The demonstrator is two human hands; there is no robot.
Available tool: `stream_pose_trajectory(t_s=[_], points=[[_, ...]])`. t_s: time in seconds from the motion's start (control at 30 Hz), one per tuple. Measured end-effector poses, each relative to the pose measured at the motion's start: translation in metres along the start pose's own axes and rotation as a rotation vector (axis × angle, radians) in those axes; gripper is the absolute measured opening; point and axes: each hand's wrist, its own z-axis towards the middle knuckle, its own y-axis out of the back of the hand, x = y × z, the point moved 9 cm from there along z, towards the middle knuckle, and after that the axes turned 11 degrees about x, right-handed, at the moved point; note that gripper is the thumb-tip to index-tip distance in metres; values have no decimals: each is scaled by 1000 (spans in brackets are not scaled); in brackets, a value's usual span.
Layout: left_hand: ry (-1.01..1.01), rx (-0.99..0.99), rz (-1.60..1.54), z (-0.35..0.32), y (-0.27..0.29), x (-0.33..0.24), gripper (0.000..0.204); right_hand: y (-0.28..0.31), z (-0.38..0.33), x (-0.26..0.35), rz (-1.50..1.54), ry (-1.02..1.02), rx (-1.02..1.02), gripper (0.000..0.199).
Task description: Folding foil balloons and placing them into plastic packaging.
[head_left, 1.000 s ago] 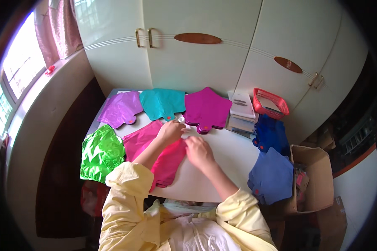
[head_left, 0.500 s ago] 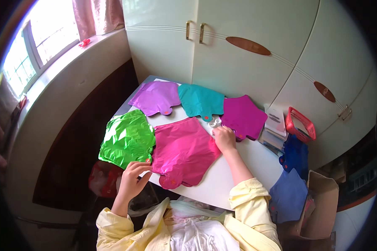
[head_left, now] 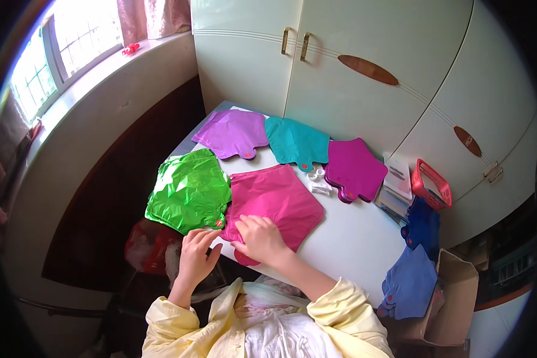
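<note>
The right hand (head_left: 261, 238) lies flat on the near corner of the pink foil balloon (head_left: 274, 206), its fingers (head_left: 243, 225) spread and pressing rather than closed on anything; half a second ago this hand was far out at the balloon's far tip beside the small white pieces (head_left: 320, 182), so it has drawn back to the near edge; the left hand (head_left: 196, 255), which hung off the bench (head_left: 346, 232) edge then, has come up to the same corner, its fingers loosely curled and touching the balloon's rim just beside the green foil balloon (head_left: 189, 192), holding nothing that I can make out; the pink balloon lies flat at the middle of the bench, its near point over the edge toward the person, and it looks unmoved since that moment; both hands meeting at one corner suggests, as I judge it, work on that near end, smoothing or folding; outward, the purple balloon (head_left: 231, 132), teal balloon (head_left: 295, 142) and magenta star balloon (head_left: 355, 169) lie in a row along the far side by the cupboard (head_left: 340, 71); blue balloons (head_left: 413, 280) hang off the right end above a cardboard box (head_left: 453, 301), near a red basket (head_left: 432, 185).
</note>
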Motion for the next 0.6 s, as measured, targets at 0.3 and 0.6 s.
stream_pose_trajectory(t_s=[0.3, 0.6], points=[[-18, 2, -12, 6, -8, 3, 36, -28, 0, -16, 266, -127, 126, 24], [-13, 10, 7, 13, -19, 4, 39, -8, -10, -8, 293, -38, -187, 16]])
